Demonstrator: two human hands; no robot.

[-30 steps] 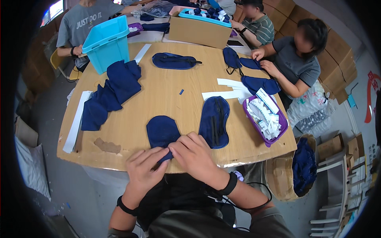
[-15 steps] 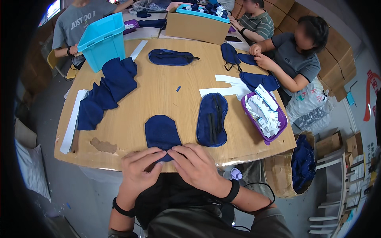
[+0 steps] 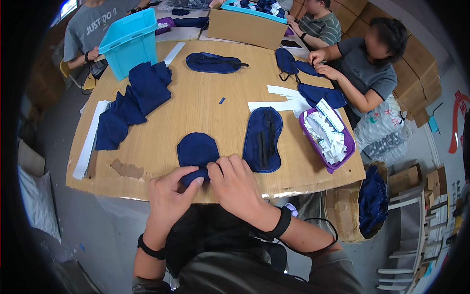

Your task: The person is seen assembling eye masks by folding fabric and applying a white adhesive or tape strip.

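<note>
A navy blue eye mask (image 3: 197, 148) lies at the table's near edge, its far end flat and its near end turned up into a fold or roll. My left hand (image 3: 172, 193) pinches the left of that fold between thumb and fingers. Gripping its right side is my right hand (image 3: 235, 186), fingers bent and partly hiding the fabric. Just beyond the right hand lies another navy eye mask (image 3: 263, 142), with black straps along it. Whether the mask in my hands has a strap is hidden.
A purple basket (image 3: 334, 167) of white labels stands right, near white paper strips (image 3: 274, 105). Navy fabric (image 3: 134, 105) and a turquoise bin (image 3: 129, 54) are on the left. Another strapped mask (image 3: 215, 62) lies farther off. A co-worker (image 3: 364, 73) handles masks at right.
The fold has moved a little farther up the mask, with both hands following it. My right hand's fingers are bent more steeply. The whole view has shifted slightly.
</note>
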